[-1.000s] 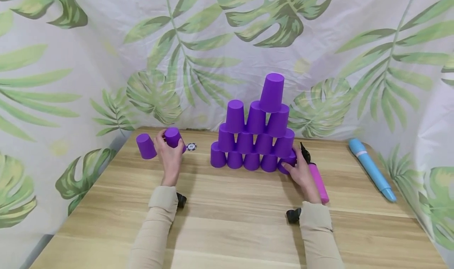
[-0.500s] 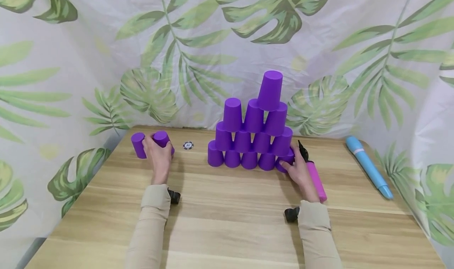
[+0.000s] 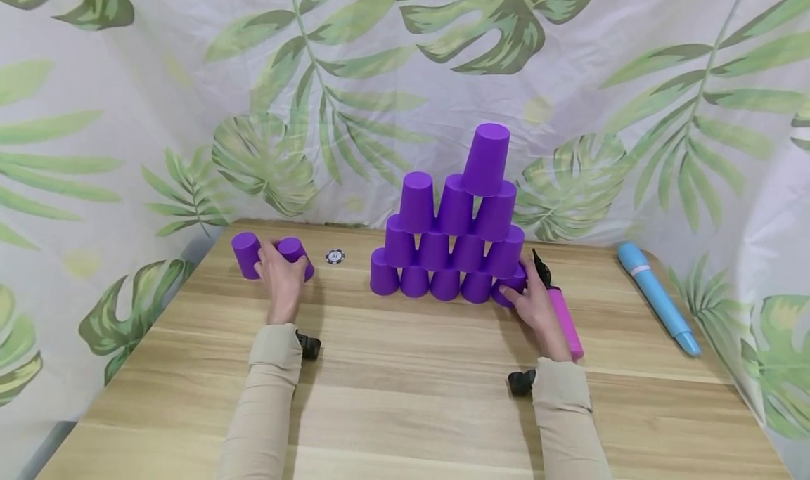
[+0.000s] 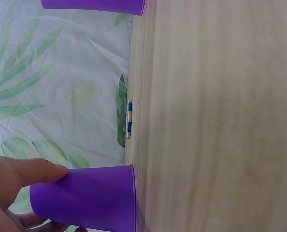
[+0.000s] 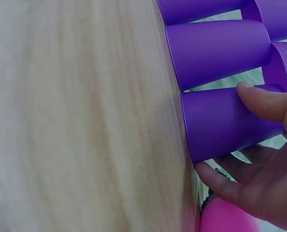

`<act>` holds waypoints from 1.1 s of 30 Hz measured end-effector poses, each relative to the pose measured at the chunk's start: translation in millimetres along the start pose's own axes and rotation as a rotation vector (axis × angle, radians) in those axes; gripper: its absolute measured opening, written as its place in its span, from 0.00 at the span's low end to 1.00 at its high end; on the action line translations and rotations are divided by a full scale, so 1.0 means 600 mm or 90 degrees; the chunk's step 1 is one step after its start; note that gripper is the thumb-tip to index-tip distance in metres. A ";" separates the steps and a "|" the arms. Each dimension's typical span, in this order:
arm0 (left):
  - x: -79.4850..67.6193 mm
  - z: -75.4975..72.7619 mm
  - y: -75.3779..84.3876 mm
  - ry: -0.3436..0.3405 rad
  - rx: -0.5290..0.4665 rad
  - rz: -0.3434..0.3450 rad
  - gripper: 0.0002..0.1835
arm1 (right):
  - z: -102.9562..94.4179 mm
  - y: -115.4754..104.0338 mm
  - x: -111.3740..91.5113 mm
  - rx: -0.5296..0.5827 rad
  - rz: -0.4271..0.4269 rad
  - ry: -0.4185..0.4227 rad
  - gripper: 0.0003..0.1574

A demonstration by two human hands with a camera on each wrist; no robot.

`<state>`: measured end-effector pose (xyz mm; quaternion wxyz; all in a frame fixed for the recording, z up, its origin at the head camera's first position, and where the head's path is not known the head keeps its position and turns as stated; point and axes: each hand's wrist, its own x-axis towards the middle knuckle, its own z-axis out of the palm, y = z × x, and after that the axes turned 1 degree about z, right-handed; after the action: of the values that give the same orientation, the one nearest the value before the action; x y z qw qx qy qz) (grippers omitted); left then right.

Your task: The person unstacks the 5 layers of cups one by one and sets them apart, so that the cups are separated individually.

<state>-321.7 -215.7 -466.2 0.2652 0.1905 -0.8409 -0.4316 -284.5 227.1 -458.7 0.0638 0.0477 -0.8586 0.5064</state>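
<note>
Upside-down purple cups (image 3: 445, 287) form a stacked pyramid in the head view, with one cup (image 3: 488, 158) at its top right. My left hand (image 3: 283, 283) holds a purple cup (image 4: 90, 198) between thumb and fingers, its rim down at the tabletop. Just left of that hand stands another upside-down purple cup (image 3: 247, 256). My right hand (image 3: 539, 313) grips the rightmost bottom-row cup (image 5: 225, 121), thumb on one side and fingers on the other. The cup beside it (image 5: 216, 53) supports the row above along with it.
A poker chip (image 3: 335, 256) lies between the left cups and the pyramid. Beside my right hand lies a pink bottle-like object (image 3: 565, 322) with a black end. A blue thick marker-shaped object (image 3: 658, 299) rests at the right of the wooden table (image 3: 405, 396). Leaf-patterned cloth (image 3: 361, 100) hangs behind.
My left hand has carried its cup leftward, away from the chip and close to the other left cup. My right hand stays on the same bottom-row cup, and the pyramid looks unchanged.
</note>
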 end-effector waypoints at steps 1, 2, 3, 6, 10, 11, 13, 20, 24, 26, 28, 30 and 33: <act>0.000 0.000 -0.001 0.004 0.004 0.002 0.30 | 0.000 -0.001 0.000 -0.001 -0.001 0.001 0.47; 0.001 -0.001 -0.001 0.008 0.006 0.002 0.31 | 0.000 -0.002 -0.001 -0.002 -0.004 0.001 0.47; 0.000 -0.001 -0.001 0.013 0.008 0.001 0.31 | 0.000 -0.002 -0.001 -0.001 -0.005 0.000 0.47; 0.001 -0.001 -0.002 0.029 0.007 0.000 0.31 | 0.000 -0.001 -0.002 -0.003 -0.006 0.001 0.47; 0.001 -0.001 -0.003 0.050 -0.011 0.002 0.32 | 0.001 0.001 -0.001 -0.003 -0.007 0.002 0.47; 0.001 -0.002 -0.002 0.052 -0.018 0.003 0.32 | 0.001 0.001 0.000 -0.001 -0.007 0.002 0.47; 0.001 -0.003 -0.001 0.057 -0.028 0.008 0.32 | 0.001 0.002 0.000 0.002 -0.012 0.004 0.47; -0.001 -0.008 0.009 0.065 -0.041 0.020 0.30 | 0.001 0.003 0.001 0.001 -0.011 0.003 0.48; -0.002 -0.014 0.017 0.075 -0.035 0.029 0.29 | 0.000 0.002 0.001 -0.006 -0.006 -0.001 0.47; -0.004 -0.018 0.022 0.077 -0.028 0.031 0.27 | 0.000 0.002 0.001 -0.009 -0.009 0.000 0.47; -0.006 -0.022 0.029 0.077 -0.022 0.031 0.26 | 0.000 0.003 0.001 -0.011 -0.009 0.000 0.47; -0.008 -0.026 0.037 0.077 -0.016 0.032 0.25 | 0.001 0.004 0.001 -0.009 -0.008 0.000 0.47; -0.014 -0.031 0.056 0.079 -0.022 0.046 0.23 | 0.000 0.004 0.001 -0.008 -0.009 0.002 0.47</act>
<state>-306.6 -204.4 -431.8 0.3354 0.1818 -0.8217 -0.4235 -285.3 227.9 -460.6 0.0689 0.0530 -0.8615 0.5003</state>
